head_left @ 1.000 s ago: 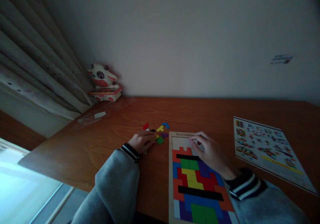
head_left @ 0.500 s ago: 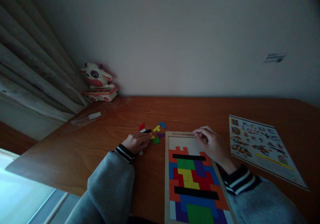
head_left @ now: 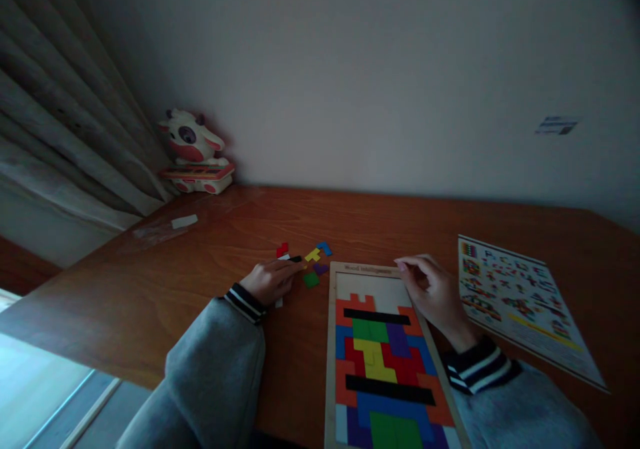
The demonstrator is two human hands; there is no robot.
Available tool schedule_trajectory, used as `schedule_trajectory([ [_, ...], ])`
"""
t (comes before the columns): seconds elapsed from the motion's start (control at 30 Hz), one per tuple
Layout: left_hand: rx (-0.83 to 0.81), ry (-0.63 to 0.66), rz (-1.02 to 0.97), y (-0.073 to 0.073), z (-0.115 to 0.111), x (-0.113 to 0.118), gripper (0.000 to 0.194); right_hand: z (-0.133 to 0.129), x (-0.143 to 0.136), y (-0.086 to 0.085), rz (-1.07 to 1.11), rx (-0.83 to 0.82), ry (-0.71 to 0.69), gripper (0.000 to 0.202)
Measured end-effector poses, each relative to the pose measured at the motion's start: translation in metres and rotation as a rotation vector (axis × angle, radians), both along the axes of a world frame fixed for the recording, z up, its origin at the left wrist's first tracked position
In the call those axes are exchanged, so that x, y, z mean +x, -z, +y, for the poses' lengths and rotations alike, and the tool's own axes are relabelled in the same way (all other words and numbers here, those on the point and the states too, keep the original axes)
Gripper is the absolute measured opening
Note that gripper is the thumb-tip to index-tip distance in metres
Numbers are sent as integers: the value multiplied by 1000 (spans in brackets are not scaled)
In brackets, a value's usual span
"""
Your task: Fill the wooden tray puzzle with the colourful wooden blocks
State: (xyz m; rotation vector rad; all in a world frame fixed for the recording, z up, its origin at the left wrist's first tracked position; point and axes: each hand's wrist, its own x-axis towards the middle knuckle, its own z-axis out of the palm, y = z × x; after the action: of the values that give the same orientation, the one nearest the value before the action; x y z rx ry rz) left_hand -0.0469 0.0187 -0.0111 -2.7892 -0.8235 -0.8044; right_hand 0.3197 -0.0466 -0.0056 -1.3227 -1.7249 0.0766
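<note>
My left hand (head_left: 270, 281) lies low over a loose pile of coloured pieces left of the wooden tray, its fingers stretched toward a black piece (head_left: 295, 259). Around its fingertips are a red piece (head_left: 283, 250), a yellow one (head_left: 313, 255), a blue one (head_left: 325, 248), a purple one (head_left: 321, 269) and a green one (head_left: 311, 280). My right hand (head_left: 433, 292) is at the upper right corner of the tray (head_left: 333, 342), thumb and index finger pinched; what they hold, if anything, is too small to name. Coloured pieces fill the tray's lower part; its top strip is bare.
A printed sheet (head_left: 525, 302) lies on the brown table (head_left: 400, 222) to the right. At the back left sits a cow toy (head_left: 195, 149), with clear plastic wrap bearing a white label (head_left: 185, 221) in front of it. A curtain (head_left: 60, 115) hangs at the left.
The view has shifted slightly. My left hand has drawn back a little to the left, its fingers now straighter. My right hand has moved slightly right along the tray's top edge.
</note>
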Motion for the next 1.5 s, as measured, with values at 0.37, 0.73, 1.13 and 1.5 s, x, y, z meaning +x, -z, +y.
schedule_trajectory([
  [0.37,-348,5,-432,-35,-27,65,14,-5,1,0,15,-19,-80,14],
  [0.73,-709,147,-531,-33,-29,112,34,-17,-28,-19,83,-280,-353,26],
  [1.13,-845,91,-622,-21,-24,110,39,-8,-39,-23,169,-385,-305,21],
  [1.5,-526,-43,-377,-11,-18,101,27,-1,-40,-4,106,-407,-194,23],
])
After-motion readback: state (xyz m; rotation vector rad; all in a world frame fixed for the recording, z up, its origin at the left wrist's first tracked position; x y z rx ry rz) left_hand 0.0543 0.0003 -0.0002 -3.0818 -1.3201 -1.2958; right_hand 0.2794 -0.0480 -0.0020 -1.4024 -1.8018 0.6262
